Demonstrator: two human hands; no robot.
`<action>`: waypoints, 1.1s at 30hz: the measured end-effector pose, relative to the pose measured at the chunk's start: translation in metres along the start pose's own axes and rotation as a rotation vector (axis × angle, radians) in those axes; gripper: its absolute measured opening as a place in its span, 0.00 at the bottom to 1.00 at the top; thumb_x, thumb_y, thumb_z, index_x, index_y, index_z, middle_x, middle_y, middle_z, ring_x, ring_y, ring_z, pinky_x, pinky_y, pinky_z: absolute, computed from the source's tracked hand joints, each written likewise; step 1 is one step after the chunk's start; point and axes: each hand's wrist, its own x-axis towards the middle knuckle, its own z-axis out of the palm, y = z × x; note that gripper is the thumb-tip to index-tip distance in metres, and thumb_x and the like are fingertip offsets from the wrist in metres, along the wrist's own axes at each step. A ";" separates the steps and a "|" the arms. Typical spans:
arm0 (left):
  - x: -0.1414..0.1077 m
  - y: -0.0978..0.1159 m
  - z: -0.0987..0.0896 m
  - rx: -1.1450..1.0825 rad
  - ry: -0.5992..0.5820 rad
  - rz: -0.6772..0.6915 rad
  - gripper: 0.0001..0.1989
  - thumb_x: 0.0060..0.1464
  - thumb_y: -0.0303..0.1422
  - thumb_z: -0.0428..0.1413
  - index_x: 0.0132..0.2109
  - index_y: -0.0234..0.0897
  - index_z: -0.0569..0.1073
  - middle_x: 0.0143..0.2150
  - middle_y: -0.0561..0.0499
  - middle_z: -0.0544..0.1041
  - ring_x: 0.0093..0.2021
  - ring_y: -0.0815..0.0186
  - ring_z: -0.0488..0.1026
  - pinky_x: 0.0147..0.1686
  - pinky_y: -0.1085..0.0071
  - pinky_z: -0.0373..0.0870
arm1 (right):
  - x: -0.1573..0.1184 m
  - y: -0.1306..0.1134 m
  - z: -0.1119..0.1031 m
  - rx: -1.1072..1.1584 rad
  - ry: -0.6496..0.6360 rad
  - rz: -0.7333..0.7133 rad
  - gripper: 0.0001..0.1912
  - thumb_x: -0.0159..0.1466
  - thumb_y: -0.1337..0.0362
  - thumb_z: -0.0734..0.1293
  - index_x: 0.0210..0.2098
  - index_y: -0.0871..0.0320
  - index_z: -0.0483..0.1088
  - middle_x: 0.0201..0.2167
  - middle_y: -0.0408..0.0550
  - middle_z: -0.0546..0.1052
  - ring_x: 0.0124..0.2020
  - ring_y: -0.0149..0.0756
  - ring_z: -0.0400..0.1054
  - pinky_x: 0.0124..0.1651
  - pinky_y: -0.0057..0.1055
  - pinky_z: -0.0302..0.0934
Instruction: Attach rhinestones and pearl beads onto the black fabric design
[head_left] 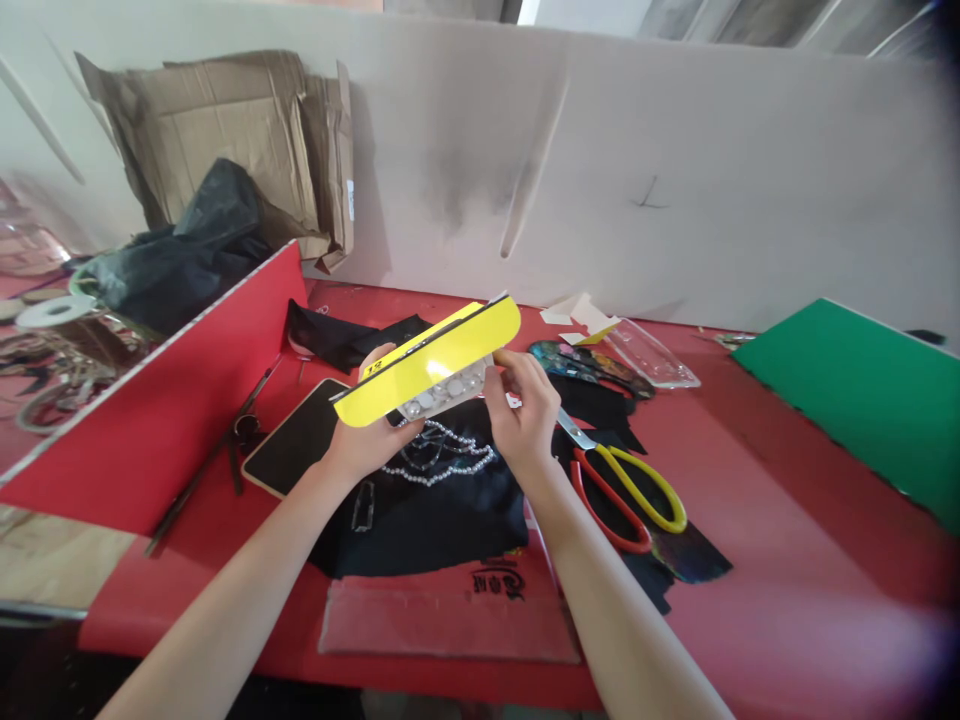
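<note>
Both hands grip a yellow card [431, 362] of clear gems above black fabric [435, 500], left hand [367, 435] underneath, right hand [521, 415] pinching its right end, scissors [626, 485] just beside.

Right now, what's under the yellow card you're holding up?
Under the yellow card a clear strip of round studs shows, above black fabric with bead strings. The rest of the strip is covered.
</note>
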 end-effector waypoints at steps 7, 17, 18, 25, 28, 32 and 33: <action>0.001 -0.003 0.000 0.011 0.009 0.050 0.30 0.47 0.37 0.61 0.58 0.39 0.65 0.55 0.42 0.73 0.56 0.49 0.71 0.53 0.52 0.69 | 0.000 0.000 0.001 -0.001 -0.014 0.017 0.08 0.65 0.68 0.62 0.42 0.56 0.71 0.34 0.44 0.76 0.28 0.28 0.67 0.33 0.28 0.64; 0.001 -0.003 -0.001 -0.014 -0.011 0.022 0.31 0.46 0.37 0.62 0.58 0.40 0.65 0.53 0.41 0.73 0.53 0.49 0.72 0.52 0.50 0.69 | -0.001 0.000 0.002 -0.024 -0.048 0.075 0.09 0.66 0.65 0.61 0.42 0.57 0.72 0.33 0.45 0.76 0.28 0.30 0.67 0.33 0.30 0.64; 0.001 -0.002 -0.001 -0.016 -0.008 0.018 0.31 0.46 0.37 0.62 0.58 0.39 0.65 0.52 0.41 0.73 0.53 0.48 0.72 0.53 0.49 0.69 | -0.002 0.000 0.002 -0.026 -0.050 0.078 0.09 0.66 0.65 0.61 0.42 0.57 0.72 0.33 0.46 0.76 0.28 0.30 0.67 0.32 0.30 0.64; 0.004 0.002 0.000 -0.222 0.038 -0.124 0.31 0.42 0.36 0.65 0.53 0.37 0.65 0.50 0.41 0.75 0.52 0.49 0.74 0.53 0.49 0.70 | -0.001 0.004 0.001 0.131 -0.169 0.192 0.14 0.68 0.60 0.60 0.50 0.55 0.70 0.43 0.49 0.77 0.33 0.31 0.71 0.36 0.32 0.68; 0.008 -0.007 -0.002 -0.388 0.199 -0.284 0.37 0.36 0.38 0.69 0.52 0.37 0.61 0.50 0.41 0.75 0.53 0.50 0.74 0.53 0.50 0.71 | 0.001 0.023 -0.001 0.162 -0.273 0.284 0.21 0.68 0.56 0.58 0.60 0.52 0.62 0.56 0.53 0.71 0.40 0.34 0.72 0.42 0.36 0.69; 0.014 -0.023 -0.010 -0.465 0.328 -0.412 0.38 0.35 0.37 0.71 0.51 0.39 0.59 0.54 0.40 0.72 0.52 0.52 0.75 0.55 0.50 0.70 | 0.002 0.053 -0.008 -0.281 -0.379 0.414 0.22 0.67 0.57 0.59 0.57 0.61 0.64 0.58 0.60 0.68 0.54 0.45 0.67 0.55 0.44 0.61; 0.015 -0.025 -0.012 -0.468 0.346 -0.438 0.38 0.35 0.36 0.71 0.51 0.39 0.59 0.54 0.39 0.72 0.52 0.52 0.75 0.55 0.50 0.71 | 0.001 0.058 -0.009 -0.420 -0.485 0.457 0.21 0.67 0.59 0.59 0.55 0.63 0.67 0.55 0.61 0.71 0.55 0.47 0.66 0.57 0.45 0.59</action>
